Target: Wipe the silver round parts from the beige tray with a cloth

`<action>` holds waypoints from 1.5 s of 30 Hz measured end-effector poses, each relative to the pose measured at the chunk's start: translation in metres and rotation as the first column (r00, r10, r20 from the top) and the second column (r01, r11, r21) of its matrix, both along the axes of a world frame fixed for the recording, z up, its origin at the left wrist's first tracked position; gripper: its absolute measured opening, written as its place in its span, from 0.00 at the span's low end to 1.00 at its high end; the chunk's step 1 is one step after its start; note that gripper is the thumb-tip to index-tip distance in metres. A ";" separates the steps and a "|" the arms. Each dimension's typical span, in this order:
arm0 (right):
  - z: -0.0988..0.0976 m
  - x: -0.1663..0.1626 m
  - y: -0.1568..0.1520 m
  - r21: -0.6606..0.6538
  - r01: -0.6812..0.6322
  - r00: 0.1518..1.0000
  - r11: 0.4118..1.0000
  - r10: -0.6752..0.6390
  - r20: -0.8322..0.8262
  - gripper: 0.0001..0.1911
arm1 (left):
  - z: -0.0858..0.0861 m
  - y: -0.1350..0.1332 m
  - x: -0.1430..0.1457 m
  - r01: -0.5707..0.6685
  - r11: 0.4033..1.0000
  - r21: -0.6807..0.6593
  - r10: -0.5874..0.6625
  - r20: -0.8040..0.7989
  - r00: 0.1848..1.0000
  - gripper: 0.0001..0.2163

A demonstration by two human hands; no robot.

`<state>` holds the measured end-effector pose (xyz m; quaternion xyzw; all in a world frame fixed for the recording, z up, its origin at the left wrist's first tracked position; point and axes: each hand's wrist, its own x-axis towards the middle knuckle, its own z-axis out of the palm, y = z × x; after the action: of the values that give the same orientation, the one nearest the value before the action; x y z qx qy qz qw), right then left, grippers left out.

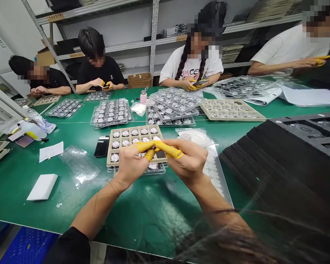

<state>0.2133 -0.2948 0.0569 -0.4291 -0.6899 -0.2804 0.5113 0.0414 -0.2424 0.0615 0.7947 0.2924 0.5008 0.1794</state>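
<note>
My left hand (133, 162) and my right hand (187, 158) meet above the near tray, fingertips together. Yellow finger cots cover the thumbs and forefingers of both. A small item seems pinched between the tips; the fingers hide nearly all of it, so its kind does not show. Beneath lies a beige compartment tray (109, 154) of round parts with white, dark-spotted faces (125, 133). One dark compartment (160, 155) near my right fingers shows no round part. Under this tray, a clear plastic tray (161, 171) sticks out at the front.
A black phone (101, 146) lies left of the tray, near a clear plastic sheet (81, 165) and a white block (42, 187). Black foam trays (253, 154) are stacked at right. Stacked clear trays (111, 113) and a pink bottle (143, 97) stand farther back. Several co-workers sit opposite.
</note>
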 end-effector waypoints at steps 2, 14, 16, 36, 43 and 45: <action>0.003 0.001 -0.001 -0.027 0.053 0.998 0.998 -0.053 -0.019 0.16 | -0.001 0.000 0.002 0.007 1.000 -0.015 -0.006 0.025 1.000 0.12; -0.002 -0.001 0.002 0.069 0.134 0.989 0.989 -0.138 0.062 0.14 | -0.001 -0.003 0.003 -0.075 0.994 0.078 0.079 -0.048 0.996 0.12; 0.002 0.007 0.003 -0.028 0.227 0.974 0.973 -0.228 -0.013 0.13 | -0.001 -0.002 0.004 -0.082 0.996 0.041 0.080 0.043 0.996 0.11; 0.013 -0.003 -0.002 -0.077 -0.305 0.864 0.949 0.241 -0.443 0.12 | -0.002 0.007 0.006 0.094 0.995 -0.031 -0.088 0.162 0.983 0.08; 0.004 0.001 -0.003 -0.005 -0.055 0.997 0.998 0.055 -0.058 0.20 | -0.004 -0.002 0.008 -0.030 0.994 0.102 0.020 0.096 0.995 0.09; 0.003 0.003 0.000 0.014 -0.037 0.995 0.999 0.038 -0.087 0.20 | -0.004 -0.004 0.010 -0.033 0.995 0.091 0.024 0.105 0.994 0.08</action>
<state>0.2160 -0.2953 0.0594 -0.4245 -0.6731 -0.2559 0.5489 0.0516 -0.2468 0.0580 0.7709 0.2706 0.5567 0.1500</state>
